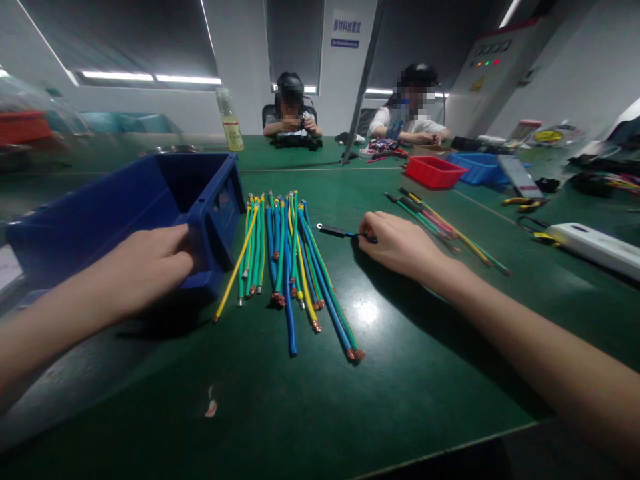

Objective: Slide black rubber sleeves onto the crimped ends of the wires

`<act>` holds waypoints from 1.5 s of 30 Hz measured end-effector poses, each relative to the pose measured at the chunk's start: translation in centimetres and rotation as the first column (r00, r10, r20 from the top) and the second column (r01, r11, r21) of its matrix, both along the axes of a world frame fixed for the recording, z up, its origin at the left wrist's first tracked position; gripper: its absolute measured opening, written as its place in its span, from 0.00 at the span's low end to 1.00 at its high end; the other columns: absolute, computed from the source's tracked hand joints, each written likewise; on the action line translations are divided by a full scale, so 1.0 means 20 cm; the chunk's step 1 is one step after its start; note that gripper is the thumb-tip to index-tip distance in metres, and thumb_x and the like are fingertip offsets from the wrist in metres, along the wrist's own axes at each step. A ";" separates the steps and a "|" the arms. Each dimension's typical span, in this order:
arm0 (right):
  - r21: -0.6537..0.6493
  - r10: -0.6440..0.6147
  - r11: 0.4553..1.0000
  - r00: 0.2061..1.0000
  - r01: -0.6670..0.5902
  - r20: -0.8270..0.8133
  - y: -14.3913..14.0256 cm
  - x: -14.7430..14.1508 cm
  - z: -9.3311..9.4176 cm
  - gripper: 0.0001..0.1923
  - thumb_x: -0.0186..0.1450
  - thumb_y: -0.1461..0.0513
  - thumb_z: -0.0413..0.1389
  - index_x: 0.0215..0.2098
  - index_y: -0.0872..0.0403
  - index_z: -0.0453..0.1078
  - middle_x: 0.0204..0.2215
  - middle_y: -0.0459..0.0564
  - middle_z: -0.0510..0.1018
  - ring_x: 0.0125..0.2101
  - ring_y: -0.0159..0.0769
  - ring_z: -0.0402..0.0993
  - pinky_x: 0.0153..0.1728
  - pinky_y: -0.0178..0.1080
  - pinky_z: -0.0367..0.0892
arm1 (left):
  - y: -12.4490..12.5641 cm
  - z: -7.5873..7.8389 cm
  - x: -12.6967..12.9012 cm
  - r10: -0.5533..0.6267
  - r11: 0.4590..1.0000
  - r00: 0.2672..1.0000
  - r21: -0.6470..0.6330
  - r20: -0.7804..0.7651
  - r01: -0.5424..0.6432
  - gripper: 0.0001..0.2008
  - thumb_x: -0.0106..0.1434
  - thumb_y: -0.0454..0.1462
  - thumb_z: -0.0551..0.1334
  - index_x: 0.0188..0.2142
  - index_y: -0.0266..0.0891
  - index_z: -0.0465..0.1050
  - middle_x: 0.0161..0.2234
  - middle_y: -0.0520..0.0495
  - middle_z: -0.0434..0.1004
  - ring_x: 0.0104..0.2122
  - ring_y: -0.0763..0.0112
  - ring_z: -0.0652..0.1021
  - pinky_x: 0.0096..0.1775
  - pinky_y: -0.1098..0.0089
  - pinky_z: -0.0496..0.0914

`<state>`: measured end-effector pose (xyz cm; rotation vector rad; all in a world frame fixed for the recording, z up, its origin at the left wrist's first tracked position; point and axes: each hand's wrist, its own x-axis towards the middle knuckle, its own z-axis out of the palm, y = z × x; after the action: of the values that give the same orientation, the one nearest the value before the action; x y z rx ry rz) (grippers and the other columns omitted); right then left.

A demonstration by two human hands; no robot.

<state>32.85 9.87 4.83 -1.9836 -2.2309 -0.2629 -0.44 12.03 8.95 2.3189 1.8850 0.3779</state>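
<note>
While the right hand point(400, 245) pinches it, the black-tipped wire point(343, 233) points left.

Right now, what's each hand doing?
Left hand: closed on the blue bin front edge.
Right hand: pinching a short blue lugged wire.

Beyond the left hand point(153, 267) the blue bin point(125, 207) hides its own inside; left of it, shelves blur; under the right hand point(400, 245) the small wire's point(345, 233) end is hidden.
</note>
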 end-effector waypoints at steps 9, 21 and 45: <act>-0.033 -0.012 0.999 1.000 0.012 0.018 0.04 0.10 0.01 0.10 0.61 0.63 0.51 0.42 0.53 0.64 0.39 0.52 0.74 0.39 0.40 0.71 0.35 0.37 0.60 | -0.03 0.04 0.04 0.047 0.990 0.993 -0.131 -0.111 -0.061 0.12 0.40 0.45 0.43 0.21 0.44 0.57 0.25 0.46 0.65 0.24 0.63 0.67 0.30 0.63 0.62; -0.027 -0.160 0.986 0.986 0.162 0.050 0.16 0.33 -0.02 0.13 0.60 0.66 0.49 0.41 0.56 0.71 0.39 0.58 0.75 0.41 0.43 0.71 0.41 0.39 0.63 | -0.02 0.02 0.01 0.021 0.989 0.995 -0.146 -0.099 -0.035 0.11 0.43 0.44 0.43 0.21 0.44 0.59 0.24 0.45 0.67 0.24 0.61 0.68 0.32 0.62 0.63; 0.013 0.170 0.985 0.982 -0.170 -0.077 0.04 0.02 -0.02 0.16 0.68 0.58 0.47 0.51 0.53 0.68 0.42 0.52 0.72 0.44 0.37 0.68 0.48 0.37 0.64 | -0.03 0.01 0.00 -0.018 0.991 0.996 -0.137 -0.091 0.005 0.11 0.44 0.44 0.44 0.21 0.44 0.60 0.25 0.45 0.69 0.25 0.60 0.70 0.33 0.60 0.65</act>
<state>33.34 10.76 4.38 -1.7545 -2.3282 -0.1693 -0.38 11.44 9.05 2.2924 1.8723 0.1374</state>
